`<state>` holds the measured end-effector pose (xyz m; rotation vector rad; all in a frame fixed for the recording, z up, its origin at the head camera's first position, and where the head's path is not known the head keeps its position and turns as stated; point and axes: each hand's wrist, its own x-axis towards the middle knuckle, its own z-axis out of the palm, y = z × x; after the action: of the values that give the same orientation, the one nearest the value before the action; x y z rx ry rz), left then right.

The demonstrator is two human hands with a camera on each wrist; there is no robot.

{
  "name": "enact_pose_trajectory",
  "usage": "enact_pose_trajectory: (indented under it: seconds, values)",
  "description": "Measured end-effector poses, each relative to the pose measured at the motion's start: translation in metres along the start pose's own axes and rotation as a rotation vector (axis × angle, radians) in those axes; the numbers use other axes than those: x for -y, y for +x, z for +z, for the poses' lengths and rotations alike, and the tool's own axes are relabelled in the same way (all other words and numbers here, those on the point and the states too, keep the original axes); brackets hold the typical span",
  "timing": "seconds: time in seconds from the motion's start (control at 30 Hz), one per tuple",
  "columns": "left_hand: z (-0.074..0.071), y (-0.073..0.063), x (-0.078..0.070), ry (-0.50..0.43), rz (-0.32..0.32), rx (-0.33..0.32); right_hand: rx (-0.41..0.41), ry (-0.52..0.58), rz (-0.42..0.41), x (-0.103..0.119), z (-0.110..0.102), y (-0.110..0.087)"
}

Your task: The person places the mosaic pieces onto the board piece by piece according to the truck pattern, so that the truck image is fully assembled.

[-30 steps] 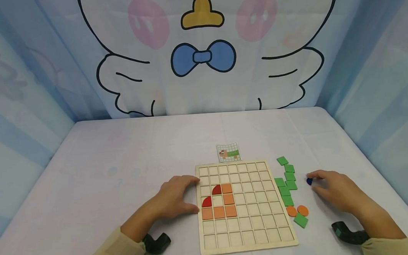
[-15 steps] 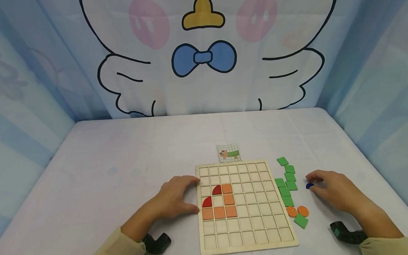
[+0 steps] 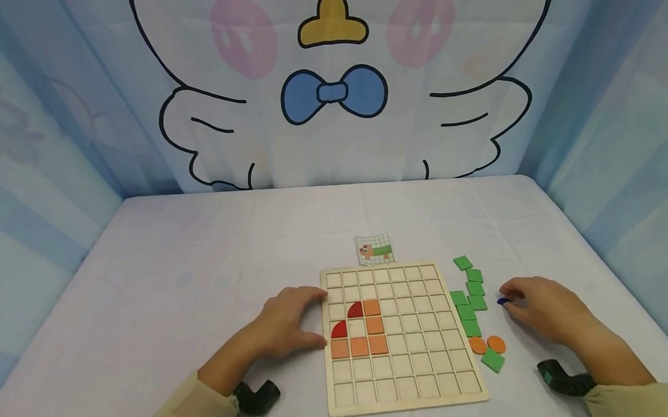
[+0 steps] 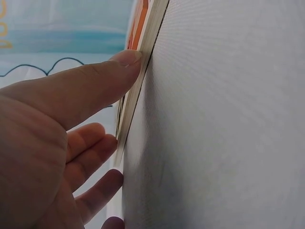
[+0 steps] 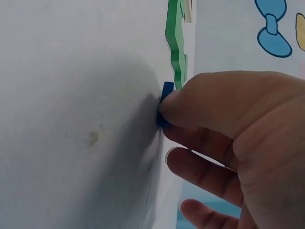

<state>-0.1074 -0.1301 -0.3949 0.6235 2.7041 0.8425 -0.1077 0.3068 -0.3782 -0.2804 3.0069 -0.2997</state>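
Note:
A wooden grid board lies on the white table. My left hand is at its left edge, thumb and index fingertip touching the side with the fingers spread apart. My right hand, right of the board, pinches a small dark blue tile between thumb and index finger, low over the table. In the right wrist view the thumb covers part of this blue tile, so its full outline is hidden. Two red quarter-circle tiles and several orange square tiles sit in the board's cells.
Several green tiles lie along the board's right side, some against its edge. Two orange round tiles lie lower, beside another green tile. A picture card with a gridded animal lies behind the board. A patterned curtain hangs behind the table.
My right hand has shifted slightly left, and the blue tile has moved with it and turned to look flatter between the fingertips. The left hand and the board have stayed put.

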Motion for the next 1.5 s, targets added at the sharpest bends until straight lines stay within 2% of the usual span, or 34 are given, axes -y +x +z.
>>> enact_pose_trajectory:
  seconds: [0.17,0.57,0.83,1.1,1.5]
  values:
    - [-0.001,0.000,-0.001,-0.002,0.003,0.000,-0.010,-0.004,-0.028,0.002,-0.001,0.004]
    - [0.000,0.000,-0.001,0.004,-0.001,0.001,-0.011,0.121,-0.075,0.020,-0.007,0.004]
    - [-0.001,0.000,-0.002,0.000,-0.008,0.002,-0.052,0.145,-0.179,0.043,-0.012,0.006]
    - [0.000,0.000,-0.002,0.004,-0.008,0.003,-0.055,0.170,-0.249,0.066,-0.015,0.010]
    - [0.001,0.000,-0.002,0.004,-0.023,0.001,-0.071,0.197,-0.443,0.100,-0.013,0.023]
